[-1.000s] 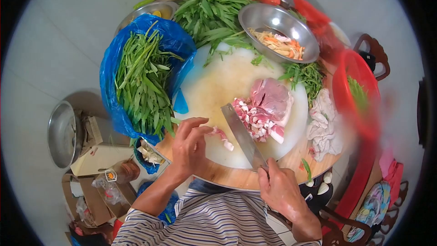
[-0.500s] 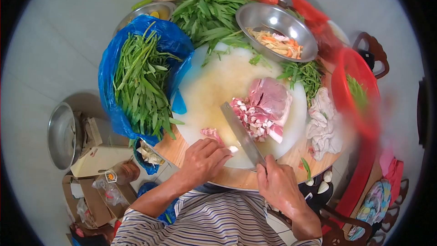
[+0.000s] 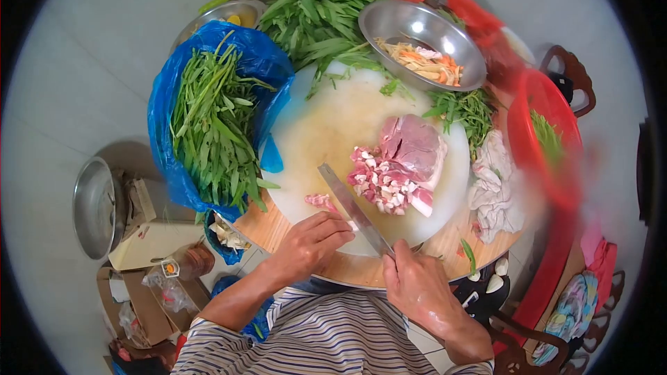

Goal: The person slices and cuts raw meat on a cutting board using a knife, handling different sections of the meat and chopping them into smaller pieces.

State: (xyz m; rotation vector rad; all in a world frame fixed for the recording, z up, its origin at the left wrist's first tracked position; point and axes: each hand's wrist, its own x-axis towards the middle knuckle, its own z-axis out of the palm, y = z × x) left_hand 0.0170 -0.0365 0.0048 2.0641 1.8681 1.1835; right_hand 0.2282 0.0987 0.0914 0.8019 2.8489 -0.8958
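Note:
My right hand [image 3: 419, 281] is closed around the handle of a cleaver [image 3: 354, 208], whose blade slants up and left across the round white cutting board [image 3: 316, 125]. At the near edge of the board, my left hand [image 3: 310, 239] has its fingers curled down on a strip of raw meat [image 3: 322, 202], right beside the blade. Part of that strip lies hidden under the fingers. Diced meat [image 3: 382, 184] forms a pile to the right of the blade, against a larger slab of raw meat [image 3: 415, 146].
A blue plastic bag of leafy greens [image 3: 215, 128] stands left of the board; more greens [image 3: 316, 17] lie behind it. A metal bowl [image 3: 445, 38] with shredded vegetables sits at the back right. A crumpled cloth [image 3: 495, 191] and a red basin [image 3: 545, 139] are on the right.
The cleaver has moved left, away from the diced pile, to the meat strip by my left hand. My right hand has shifted slightly left with it.

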